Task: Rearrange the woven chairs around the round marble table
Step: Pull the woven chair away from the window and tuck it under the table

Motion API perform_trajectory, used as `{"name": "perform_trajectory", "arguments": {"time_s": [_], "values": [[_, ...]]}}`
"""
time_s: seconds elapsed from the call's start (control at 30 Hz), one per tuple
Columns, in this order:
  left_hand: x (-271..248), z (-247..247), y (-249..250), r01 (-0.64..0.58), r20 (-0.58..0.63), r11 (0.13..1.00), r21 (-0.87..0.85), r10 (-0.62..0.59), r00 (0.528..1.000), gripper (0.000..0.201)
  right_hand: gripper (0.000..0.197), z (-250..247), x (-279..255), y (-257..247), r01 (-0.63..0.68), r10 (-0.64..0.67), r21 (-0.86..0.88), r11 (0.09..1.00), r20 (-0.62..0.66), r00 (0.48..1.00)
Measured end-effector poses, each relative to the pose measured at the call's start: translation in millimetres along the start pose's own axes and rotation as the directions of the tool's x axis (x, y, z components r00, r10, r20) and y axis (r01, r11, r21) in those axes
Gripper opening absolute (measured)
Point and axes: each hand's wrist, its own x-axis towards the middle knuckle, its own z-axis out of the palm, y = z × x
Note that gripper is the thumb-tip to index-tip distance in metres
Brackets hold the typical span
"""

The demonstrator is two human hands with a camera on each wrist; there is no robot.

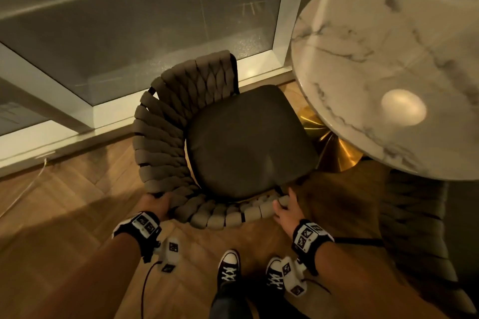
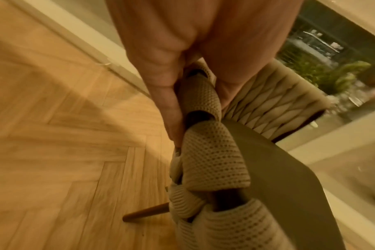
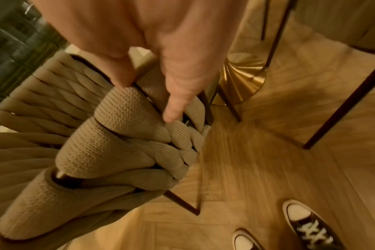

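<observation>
Herringbone wood flooring (image 1: 85, 197) runs up to a wall of glass panels (image 1: 145, 33), and right beside that glass the woven chair (image 1: 166, 137) is found, its dark seat cushion (image 1: 248, 142) turned toward the round marble tabletop (image 1: 388, 65), whose rim overhangs just past the seat's front corner. The gold pedestal base (image 1: 334, 147) is glimpsed between seat and tabletop.

Both ends of the curved backrest are taken now. The left hand (image 1: 156, 203) is wrapped over the woven rim, thumb on the outside and fingers (image 2: 227, 88) tucked down behind the knitted straps (image 2: 212, 162), as the left wrist view shows. The right hand (image 1: 286, 208) is set on the far end of the rim, and in the right wrist view a finger (image 3: 178, 101) is seen pressed along the dark frame while the rest curl over the straps: a full grip on the chair at each side, nothing loose.

A second chair (image 1: 414, 228) is parked at the right, partly under the tabletop.

So the step in hand is judged to be the repositioning of this first chair. What is called for next is a steady swing or slide toward its place at the tabletop, with the legs (image 3: 182, 201) kept clear of the pedestal and the neighbouring chair, and the person's shoes (image 1: 229, 265) kept out from under.
</observation>
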Motion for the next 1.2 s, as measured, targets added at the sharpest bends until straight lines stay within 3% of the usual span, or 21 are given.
{"name": "perform_trajectory", "arguments": {"time_s": [0.13, 0.27, 0.4, 0.63, 0.7, 0.83, 1.03, 1.2], "values": [[30.3, -6.8, -2.4, 0.003, -0.009, 0.997, 0.080, -0.002, 1.000, 0.049, 0.080, 8.0, 41.3, 21.7, 0.027, -0.018, -0.120, 0.992, 0.075, 0.997], [54.8, -5.4, -7.3, -0.021, -0.028, 0.983, 0.185, 0.027, 0.999, 0.053, 0.080, 7.9, 57.4, 17.8, 0.025, -0.021, -0.114, 0.993, 0.032, 0.999], [57.1, -5.0, -6.6, -0.021, -0.024, 0.974, 0.226, 0.027, 0.999, 0.051, 0.076, 11.6, 16.6, -13.0, -0.009, 0.006, -0.119, 0.993, -0.023, 1.000], [-10.2, -7.7, -11.3, -0.112, 0.012, 0.964, 0.240, 0.112, 0.994, 0.049, 0.062, 7.5, -33.9, -14.7, 0.038, -0.059, -0.142, 0.989, -0.147, 0.987], [-34.7, -9.1, -13.7, -0.060, 0.035, 0.975, 0.213, 0.054, 0.998, 0.048, 0.056, 0.7, -43.7, -3.6, 0.005, -0.018, -0.096, 0.995, -0.139, 0.990], [-93.2, 4.6, -23.6, 0.039, 0.256, 0.967, 0.250, -0.105, 0.961, 0.045, 0.025, -36.6, -85.9, 30.2, -0.063, 0.055, -0.070, 0.996, -0.119, 0.991], [-173.2, 83.3, -31.1, -0.198, 0.534, 0.917, 0.348, -0.020, 0.845, 0.023, 0.021, -149.9, -148.1, 111.7, -0.138, 0.135, 0.008, 0.990, -0.269, 0.954], [-250.8, 171.0, -27.2, -0.426, 0.611, 0.823, 0.374, 0.127, 0.782, 0.019, 0.019, -263.3, -197.5, 172.4, -0.083, 0.103, 0.066, 0.994, -0.411, 0.906]]}}
